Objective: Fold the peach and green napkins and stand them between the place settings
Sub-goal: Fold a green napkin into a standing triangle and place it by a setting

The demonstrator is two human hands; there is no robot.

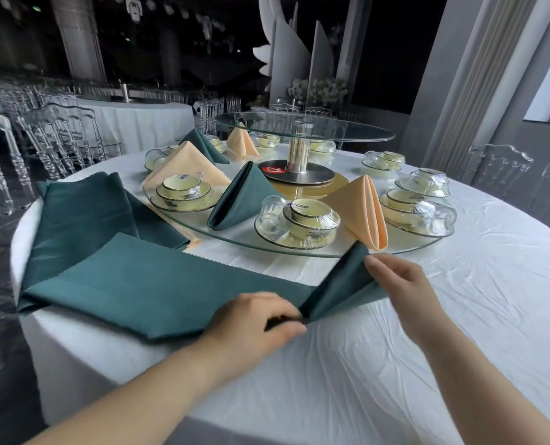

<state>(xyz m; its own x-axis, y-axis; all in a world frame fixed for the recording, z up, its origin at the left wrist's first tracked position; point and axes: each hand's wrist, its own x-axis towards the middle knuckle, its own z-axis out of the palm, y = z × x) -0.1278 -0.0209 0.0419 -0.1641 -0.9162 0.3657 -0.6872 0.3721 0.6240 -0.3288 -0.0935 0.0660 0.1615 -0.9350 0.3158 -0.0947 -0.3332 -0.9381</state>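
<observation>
Wrinkled white cloth [395, 364] covers a round table, with clear moulded chairs [58, 133] beside it in a dim hall. On the cloth sits a glass turntable [299, 252] with a smooth curved rim, and a smaller glass tier [331, 130] rides above it on a metal post [297, 152]. Settings [299, 220] of pale bowls and cups wrapped in shiny film ring the turntable. Between them stand napkins folded to pointed shapes, a green tent [238, 197] and a peach tent [363, 210], tips up. A stack [84, 213] of flat green napkins lies at the left, a peach edge showing under it.

The napkin [158, 284] being folded is matte teal fabric with a zigzag far edge. It lies at the table's near edge as a long band, its long axis running left to right. Its left part lies flat; its right end is raised and tilted, its corner pointing away toward the peach tent. The left hand [254, 319] pinches the band at the crease where it turns up. The right hand [399, 284] grips the raised end by its upper edge, fingers curled over it
</observation>
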